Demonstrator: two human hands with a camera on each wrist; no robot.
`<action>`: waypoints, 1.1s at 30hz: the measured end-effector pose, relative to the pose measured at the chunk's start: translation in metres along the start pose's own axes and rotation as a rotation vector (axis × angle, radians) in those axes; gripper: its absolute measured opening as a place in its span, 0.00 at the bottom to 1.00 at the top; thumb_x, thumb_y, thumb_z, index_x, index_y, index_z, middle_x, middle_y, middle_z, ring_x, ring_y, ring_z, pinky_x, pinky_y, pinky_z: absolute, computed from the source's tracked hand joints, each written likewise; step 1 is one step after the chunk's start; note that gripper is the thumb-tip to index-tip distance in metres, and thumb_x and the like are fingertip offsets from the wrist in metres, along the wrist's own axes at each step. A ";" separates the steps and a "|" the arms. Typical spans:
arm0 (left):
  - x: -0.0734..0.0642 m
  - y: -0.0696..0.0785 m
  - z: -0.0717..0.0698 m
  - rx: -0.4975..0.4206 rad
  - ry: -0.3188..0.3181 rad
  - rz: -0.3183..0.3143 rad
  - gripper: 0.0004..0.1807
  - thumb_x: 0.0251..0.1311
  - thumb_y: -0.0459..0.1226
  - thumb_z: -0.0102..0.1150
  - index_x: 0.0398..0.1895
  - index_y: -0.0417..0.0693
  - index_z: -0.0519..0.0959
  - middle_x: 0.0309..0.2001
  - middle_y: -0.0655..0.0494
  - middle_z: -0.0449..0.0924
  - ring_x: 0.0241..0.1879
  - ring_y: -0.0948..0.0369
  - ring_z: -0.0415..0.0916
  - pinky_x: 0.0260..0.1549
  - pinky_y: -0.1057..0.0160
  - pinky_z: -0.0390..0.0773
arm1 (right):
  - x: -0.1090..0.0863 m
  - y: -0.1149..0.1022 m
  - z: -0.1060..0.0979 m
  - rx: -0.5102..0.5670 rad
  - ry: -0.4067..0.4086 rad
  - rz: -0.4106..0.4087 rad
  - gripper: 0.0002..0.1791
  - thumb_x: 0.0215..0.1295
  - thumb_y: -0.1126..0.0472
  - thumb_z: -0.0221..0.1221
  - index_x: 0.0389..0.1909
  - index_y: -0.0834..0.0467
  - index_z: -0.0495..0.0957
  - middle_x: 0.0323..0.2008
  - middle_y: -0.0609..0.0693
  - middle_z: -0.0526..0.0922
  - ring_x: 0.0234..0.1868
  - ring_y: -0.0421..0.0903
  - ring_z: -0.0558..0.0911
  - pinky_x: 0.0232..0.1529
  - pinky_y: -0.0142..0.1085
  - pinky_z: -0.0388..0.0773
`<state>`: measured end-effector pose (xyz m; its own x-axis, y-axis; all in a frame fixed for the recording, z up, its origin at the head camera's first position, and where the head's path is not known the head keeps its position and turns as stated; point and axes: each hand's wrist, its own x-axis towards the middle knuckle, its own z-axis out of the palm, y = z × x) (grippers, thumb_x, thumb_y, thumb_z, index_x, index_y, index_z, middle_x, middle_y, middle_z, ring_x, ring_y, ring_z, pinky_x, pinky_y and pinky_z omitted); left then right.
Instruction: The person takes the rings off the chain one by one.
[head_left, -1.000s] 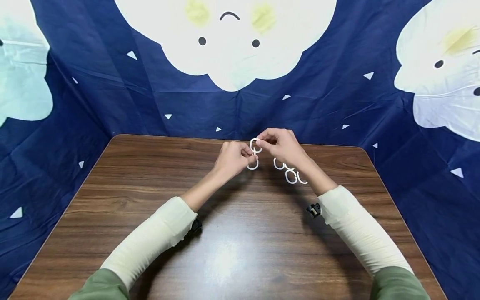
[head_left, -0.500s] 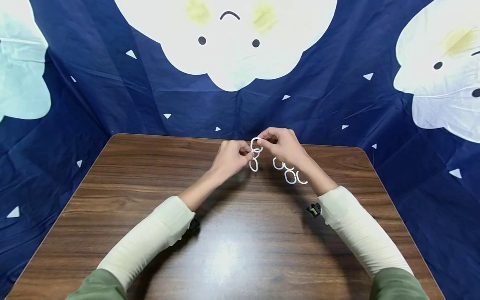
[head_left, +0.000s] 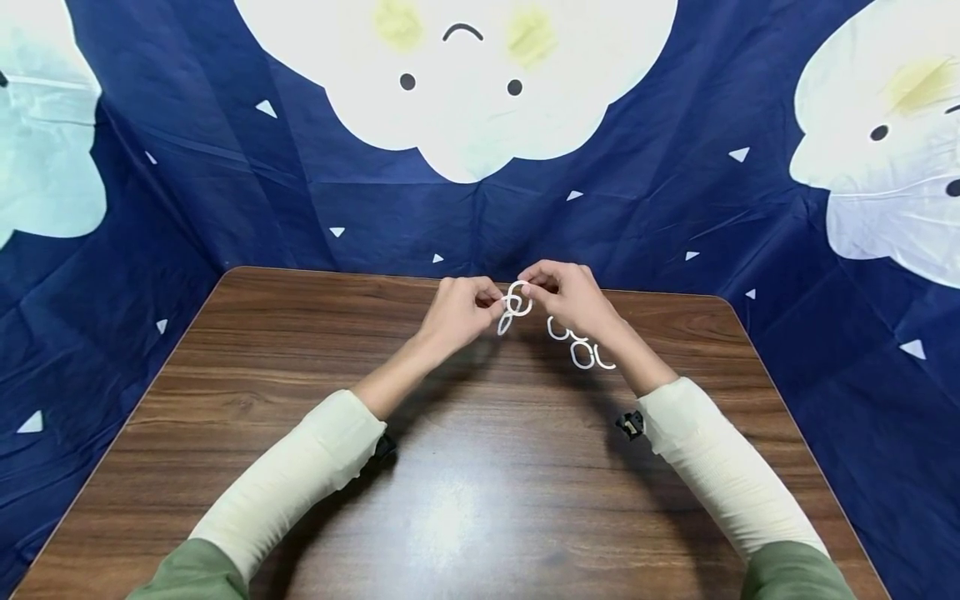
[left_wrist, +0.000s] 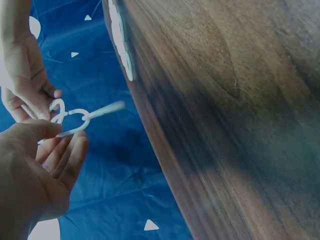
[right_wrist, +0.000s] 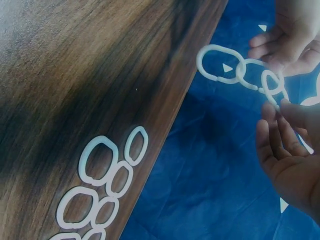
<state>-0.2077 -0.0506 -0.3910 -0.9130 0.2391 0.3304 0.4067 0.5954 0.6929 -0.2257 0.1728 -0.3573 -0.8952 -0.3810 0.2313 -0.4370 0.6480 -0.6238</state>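
Three white oval rings with small gaps hang linked near the table's far edge. In the head view my left hand point(head_left: 461, 312) pinches the middle ring point(right_wrist: 239, 76) between thumb and fingers. My right hand point(head_left: 573, 293) pinches the end ring point(right_wrist: 265, 84) on its side, which passes through the middle one. The other end ring point(right_wrist: 199, 61) dangles free, seen edge-on in the left wrist view. Both hands are close together, fingertips apart. Several loose white rings point(right_wrist: 81, 162) lie flat on the table beside my right hand, partly hidden by it in the head view.
The brown wood-grain table point(head_left: 450, 467) ends just under the hands. Behind it hangs a dark blue cloth point(head_left: 360, 200) with white clouds and small triangles. Black wrist devices point(head_left: 630, 424) sit under the sleeves.
My right hand has moved slightly right and down with its ring. The linked rings have tilted, and the dangling ring has swung. My left hand has shifted slightly.
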 end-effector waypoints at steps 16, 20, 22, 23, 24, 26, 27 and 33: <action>0.003 0.000 -0.006 0.030 -0.003 0.034 0.04 0.72 0.34 0.70 0.41 0.43 0.91 0.40 0.51 0.96 0.40 0.56 0.91 0.47 0.54 0.88 | -0.003 0.007 0.004 0.107 -0.100 0.065 0.09 0.79 0.60 0.69 0.53 0.58 0.92 0.44 0.59 0.95 0.38 0.57 0.90 0.37 0.30 0.80; 0.003 0.000 -0.006 0.047 -0.008 0.041 0.05 0.73 0.35 0.69 0.42 0.42 0.90 0.40 0.50 0.96 0.40 0.55 0.90 0.47 0.54 0.87 | -0.004 0.008 0.005 0.183 -0.143 0.108 0.09 0.79 0.63 0.68 0.53 0.62 0.91 0.46 0.67 0.93 0.36 0.61 0.91 0.35 0.32 0.84; 0.004 -0.001 -0.007 0.059 -0.010 0.047 0.05 0.73 0.35 0.68 0.42 0.42 0.89 0.40 0.50 0.96 0.40 0.55 0.90 0.47 0.53 0.87 | -0.004 0.008 0.005 0.209 -0.155 0.122 0.09 0.79 0.64 0.68 0.53 0.63 0.90 0.46 0.68 0.93 0.34 0.55 0.91 0.35 0.33 0.86; 0.005 -0.001 -0.007 0.063 -0.013 0.050 0.05 0.73 0.35 0.68 0.43 0.42 0.89 0.39 0.50 0.95 0.40 0.55 0.90 0.46 0.53 0.87 | -0.005 0.008 0.005 0.222 -0.158 0.131 0.09 0.78 0.64 0.68 0.53 0.64 0.90 0.45 0.68 0.93 0.32 0.51 0.90 0.36 0.34 0.87; 0.005 -0.001 -0.007 0.066 -0.016 0.052 0.05 0.73 0.35 0.68 0.43 0.42 0.89 0.39 0.50 0.95 0.39 0.55 0.90 0.46 0.53 0.87 | -0.005 0.008 0.005 0.232 -0.160 0.137 0.09 0.78 0.64 0.68 0.52 0.65 0.90 0.44 0.67 0.93 0.31 0.48 0.90 0.36 0.33 0.87; 0.006 0.000 -0.008 0.071 -0.021 0.053 0.05 0.74 0.35 0.68 0.42 0.42 0.89 0.38 0.51 0.95 0.38 0.56 0.89 0.45 0.54 0.87 | -0.005 0.008 0.005 0.254 -0.168 0.149 0.10 0.78 0.65 0.69 0.52 0.66 0.89 0.44 0.68 0.93 0.31 0.46 0.89 0.36 0.33 0.88; 0.006 0.000 -0.008 0.075 -0.023 0.052 0.05 0.74 0.35 0.68 0.42 0.42 0.89 0.38 0.51 0.94 0.38 0.56 0.88 0.45 0.54 0.87 | -0.005 0.008 0.005 0.265 -0.171 0.155 0.10 0.78 0.65 0.69 0.52 0.67 0.89 0.44 0.68 0.93 0.32 0.45 0.89 0.37 0.34 0.89; 0.007 0.003 -0.009 0.067 -0.032 0.046 0.05 0.74 0.35 0.68 0.43 0.42 0.88 0.38 0.50 0.94 0.37 0.56 0.88 0.43 0.55 0.87 | -0.005 0.010 0.008 0.294 -0.177 0.166 0.10 0.76 0.66 0.71 0.50 0.68 0.89 0.45 0.69 0.93 0.37 0.51 0.91 0.41 0.40 0.93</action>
<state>-0.2131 -0.0541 -0.3809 -0.8945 0.2912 0.3392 0.4461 0.6327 0.6330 -0.2248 0.1757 -0.3704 -0.9113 -0.4116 -0.0069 -0.2208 0.5030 -0.8356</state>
